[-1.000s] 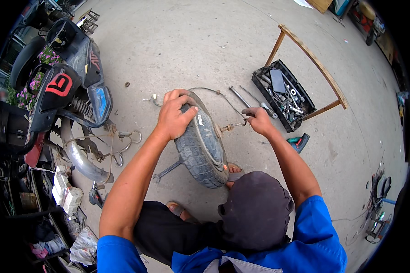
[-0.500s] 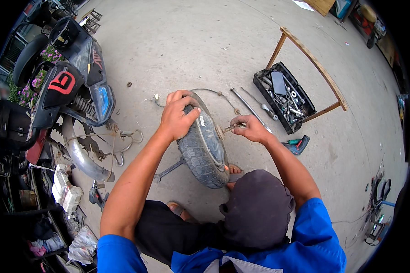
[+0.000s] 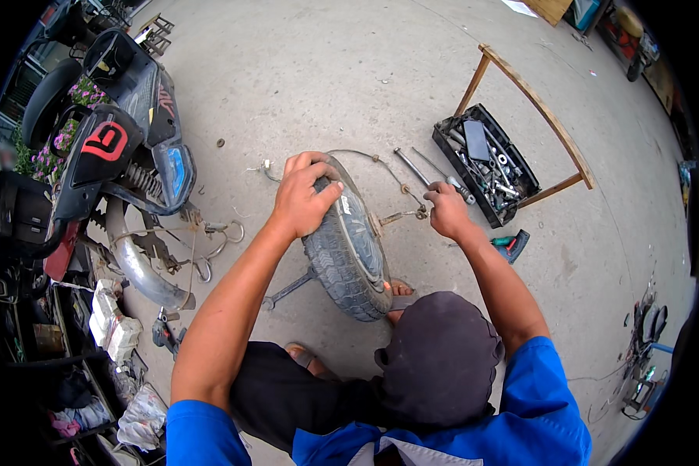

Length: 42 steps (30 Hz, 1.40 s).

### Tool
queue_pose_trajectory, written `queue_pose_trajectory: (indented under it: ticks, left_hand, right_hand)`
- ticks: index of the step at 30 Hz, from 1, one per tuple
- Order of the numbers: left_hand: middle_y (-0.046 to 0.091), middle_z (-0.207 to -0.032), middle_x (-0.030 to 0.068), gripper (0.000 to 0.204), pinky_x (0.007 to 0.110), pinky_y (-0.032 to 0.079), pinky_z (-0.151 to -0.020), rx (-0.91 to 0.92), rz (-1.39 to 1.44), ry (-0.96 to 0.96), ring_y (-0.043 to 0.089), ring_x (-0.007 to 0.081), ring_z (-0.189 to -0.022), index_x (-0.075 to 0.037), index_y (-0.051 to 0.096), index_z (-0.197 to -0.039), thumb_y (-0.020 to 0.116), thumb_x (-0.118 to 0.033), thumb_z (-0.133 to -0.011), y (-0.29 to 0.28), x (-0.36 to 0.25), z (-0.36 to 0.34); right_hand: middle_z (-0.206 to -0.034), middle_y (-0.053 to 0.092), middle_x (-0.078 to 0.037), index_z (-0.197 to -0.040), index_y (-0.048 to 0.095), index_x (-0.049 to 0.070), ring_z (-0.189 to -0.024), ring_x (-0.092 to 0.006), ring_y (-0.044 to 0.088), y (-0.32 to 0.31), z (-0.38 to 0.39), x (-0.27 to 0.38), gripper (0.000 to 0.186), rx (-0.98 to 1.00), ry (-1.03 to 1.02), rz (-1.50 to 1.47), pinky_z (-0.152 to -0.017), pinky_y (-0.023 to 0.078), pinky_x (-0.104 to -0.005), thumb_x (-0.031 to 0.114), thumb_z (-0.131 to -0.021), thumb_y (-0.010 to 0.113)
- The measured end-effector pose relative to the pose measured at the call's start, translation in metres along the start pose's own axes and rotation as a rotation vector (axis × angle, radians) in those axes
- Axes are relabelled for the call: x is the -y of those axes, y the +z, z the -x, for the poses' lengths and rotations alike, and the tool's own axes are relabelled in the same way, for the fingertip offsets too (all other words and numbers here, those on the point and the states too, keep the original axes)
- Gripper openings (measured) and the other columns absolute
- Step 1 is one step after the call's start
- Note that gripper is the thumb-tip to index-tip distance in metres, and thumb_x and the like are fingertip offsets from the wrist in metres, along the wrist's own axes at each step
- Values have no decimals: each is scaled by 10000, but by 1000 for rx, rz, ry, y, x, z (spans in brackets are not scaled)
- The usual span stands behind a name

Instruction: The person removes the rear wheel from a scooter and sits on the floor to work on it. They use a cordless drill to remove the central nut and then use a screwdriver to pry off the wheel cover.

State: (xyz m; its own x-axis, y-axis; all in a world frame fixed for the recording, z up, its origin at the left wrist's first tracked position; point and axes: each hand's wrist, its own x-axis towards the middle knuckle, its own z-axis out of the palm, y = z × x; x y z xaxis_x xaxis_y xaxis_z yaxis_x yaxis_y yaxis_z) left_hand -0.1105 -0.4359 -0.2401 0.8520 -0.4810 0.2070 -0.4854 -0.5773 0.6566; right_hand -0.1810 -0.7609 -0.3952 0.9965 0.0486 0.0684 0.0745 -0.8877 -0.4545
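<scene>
A scooter wheel with a black, treaded tyre (image 3: 335, 264) stands upright on the concrete, leaning slightly. Over its top edge my left hand (image 3: 307, 194) is closed, fingers on the far side and thumb along the near sidewall. From the hub's right side sticks an axle (image 3: 394, 218), and a cable (image 3: 365, 155) curves round behind the wheel to its end. My right hand (image 3: 449, 211) is away from the axle, its fingers curled over the near part of a long metal bar (image 3: 412, 166) on the floor. A spanner (image 3: 289, 290) lies left of the wheel's base.
A black toolbox (image 3: 512, 203) full of sockets, with a phone (image 3: 475, 140) on top, stands right beside a wooden frame (image 3: 536, 93). Near it lie a ratchet (image 3: 464, 193) and a green-and-red-handled tool (image 3: 512, 245). A partly dismantled scooter (image 3: 124, 155) fills the left side.
My right hand has let go of the axle end and moved right and up to the metal bar. My left hand and the wheel stay in place.
</scene>
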Motion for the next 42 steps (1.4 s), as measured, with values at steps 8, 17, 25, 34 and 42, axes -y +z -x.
queue_pose_trajectory:
  ticks: [8,17,25,34,42]
  left_hand:
    - [585,-1271,145,294,438,351,-1076,-4,8,-20,462,349,-1230,-58,715,-992,673,-299,-829,-1,2,-1]
    - [592,-1260,152,283,432,353,-1072,-9,3,-7,469,349,-1227,-58,721,-980,667,-294,-835,1,-3,-3]
    - [593,-1255,148,281,431,355,-1069,-18,-6,-2,471,346,-1223,-54,720,-978,667,-294,-841,2,-1,-4]
    - [591,-1267,143,285,431,356,-1071,-12,-2,-25,472,336,-1225,-46,718,-987,671,-285,-839,3,-3,-6]
    - [597,-1257,139,281,428,356,-1071,-15,-2,-21,475,333,-1215,-45,720,-983,669,-281,-840,2,-1,-7]
  right_hand:
    - [-1171,649,-198,-1121,691,9,-1083,-379,627,-19,5,40,356,-19,63,-356,-955,498,-440,32,-772,626]
    - [-1186,651,-168,-1171,667,29,-1162,-367,567,-27,1,68,453,112,-265,-396,-1015,450,-442,-7,-719,663]
    - [-1277,633,-180,-1296,619,27,-1233,-379,550,-26,-3,93,646,219,-331,-342,-1038,441,-448,138,-699,839]
    - [-1291,631,-203,-1307,597,1,-1202,-396,587,-21,-10,91,624,342,-232,-491,-998,483,-450,109,-738,826]
    - [-1243,638,-179,-1302,601,23,-1177,-357,575,-22,-7,96,617,282,-237,-426,-1002,477,-421,81,-733,831]
